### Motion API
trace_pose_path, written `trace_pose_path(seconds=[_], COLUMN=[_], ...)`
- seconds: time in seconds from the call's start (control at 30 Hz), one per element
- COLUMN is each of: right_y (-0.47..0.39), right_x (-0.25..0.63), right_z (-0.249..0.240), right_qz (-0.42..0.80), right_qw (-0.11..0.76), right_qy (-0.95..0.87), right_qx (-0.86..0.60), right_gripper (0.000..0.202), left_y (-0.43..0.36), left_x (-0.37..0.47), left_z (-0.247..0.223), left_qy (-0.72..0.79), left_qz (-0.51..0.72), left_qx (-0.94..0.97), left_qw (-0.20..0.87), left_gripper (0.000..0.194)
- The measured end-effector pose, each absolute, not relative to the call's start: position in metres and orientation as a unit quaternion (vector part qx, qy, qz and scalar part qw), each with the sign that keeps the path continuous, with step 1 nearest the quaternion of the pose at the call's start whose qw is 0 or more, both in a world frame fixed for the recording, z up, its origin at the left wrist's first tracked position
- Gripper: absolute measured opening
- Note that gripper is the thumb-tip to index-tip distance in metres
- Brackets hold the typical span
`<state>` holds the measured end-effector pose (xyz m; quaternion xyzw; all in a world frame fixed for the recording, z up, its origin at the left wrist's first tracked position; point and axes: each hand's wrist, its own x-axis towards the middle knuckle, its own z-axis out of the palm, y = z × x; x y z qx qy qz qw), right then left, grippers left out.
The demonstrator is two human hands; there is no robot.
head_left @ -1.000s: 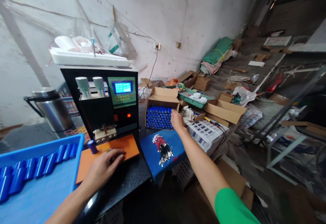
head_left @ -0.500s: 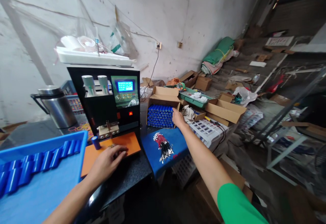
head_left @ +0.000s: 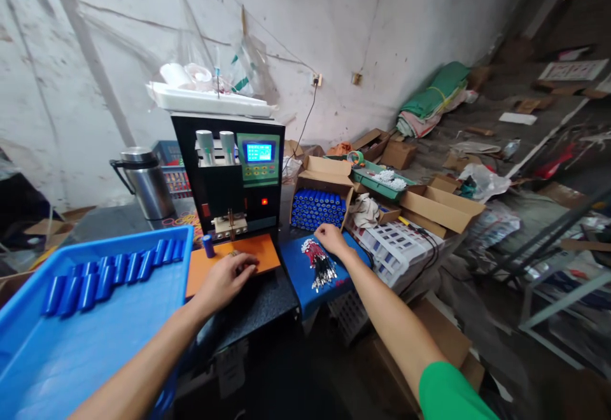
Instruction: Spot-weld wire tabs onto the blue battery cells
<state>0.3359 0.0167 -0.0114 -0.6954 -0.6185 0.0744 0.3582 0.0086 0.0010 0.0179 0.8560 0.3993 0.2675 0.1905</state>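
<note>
The right hand (head_left: 330, 240) has its fingers drawn together just beside the white ends of the wires (head_left: 321, 266); whether it grips anything cannot be told. The left hand (head_left: 231, 275) is half curled over the orange board (head_left: 267, 252) in front of the machine (head_left: 219, 184); any hold is hidden. One blue cylinder (head_left: 208, 247) stands upright on the board, before the machine. The wires lie on a blue mat (head_left: 296, 278) to the machine's right. Also right of the machine, a carton (head_left: 327, 167) holds stacked cylinders (head_left: 319, 208). Left of the machine are a blue tray (head_left: 119, 334) bearing more cylinders and a flask (head_left: 156, 188).
</note>
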Motion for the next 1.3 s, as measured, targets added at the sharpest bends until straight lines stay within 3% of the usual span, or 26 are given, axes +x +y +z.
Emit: trace_pose_path(seconds=[0.17, 0.4, 0.77, 1.0, 1.3], right_y=[0.025, 0.027, 0.012, 0.000, -0.014], right_x=[0.323, 0.322, 0.322, 0.296, 0.197], right_z=[-0.028, -0.032, -0.009, 0.032, 0.025], right_qz=[0.142, 0.143, 0.212, 0.295, 0.440], right_qw=[0.360, 0.387, 0.610, 0.760, 0.744], right_qy=[-0.604, -0.575, -0.478, -0.372, -0.352], right_qx=[-0.697, -0.707, -0.596, -0.445, -0.359], right_gripper=[0.015, 0.017, 0.022, 0.026, 0.023], left_y=[0.001, 0.001, 0.001, -0.001, -0.022], left_x=[0.009, 0.010, 0.011, 0.011, 0.017], left_z=[0.016, 0.017, 0.016, 0.012, 0.020], left_qy=[0.402, 0.391, 0.375, 0.370, 0.386], left_qz=[0.270, 0.279, 0.286, 0.318, 0.380], left_qx=[0.851, 0.854, 0.864, 0.849, 0.789], left_qw=[0.201, 0.198, 0.176, 0.202, 0.291], left_gripper=[0.035, 0.032, 0.029, 0.030, 0.033])
